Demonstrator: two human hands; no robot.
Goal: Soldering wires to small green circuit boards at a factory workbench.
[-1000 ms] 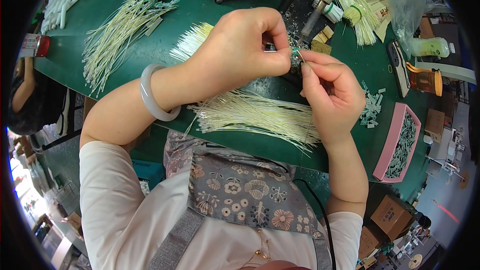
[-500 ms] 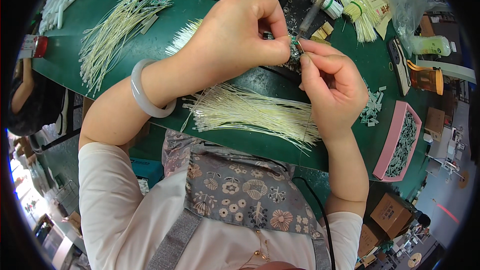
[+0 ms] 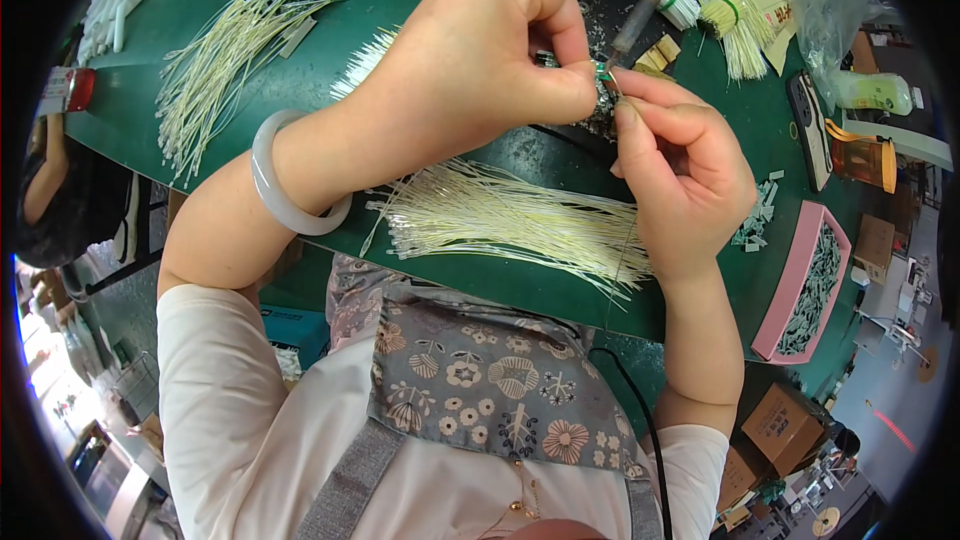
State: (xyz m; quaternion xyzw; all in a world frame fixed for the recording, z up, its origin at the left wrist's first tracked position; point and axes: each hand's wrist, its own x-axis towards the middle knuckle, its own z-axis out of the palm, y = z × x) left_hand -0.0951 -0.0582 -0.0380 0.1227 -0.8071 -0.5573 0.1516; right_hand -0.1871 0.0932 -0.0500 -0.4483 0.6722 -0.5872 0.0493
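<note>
While a green table spreads beneath everything, a long bundle of pale wires lies across its near side, running roughly left to right between the person's body and both raised hands. Over the table, the left hand reaches in from the left, its thumb and forefinger pressed together at the right end of the fist; the other fingers curl behind, and what they may hold is hidden. Smaller in view, the right hand comes up from the lower right, thumb and forefinger also pinched, pointing up and left toward the other pair of fingertips. A soldering iron slants down from the upper right, its tip ending just beyond the gap between the hands; whether it touches anything cannot be told. Smaller again, a green piece pokes out rightward from the left fingertips, which grip it, so the left hand is the nearer; its long axis seems to run sideways, though little shows. Finest of all, a thin wire rises from the right pinch toward that piece, with the iron's tip on the far side and the right fingertips on the near side.
</note>
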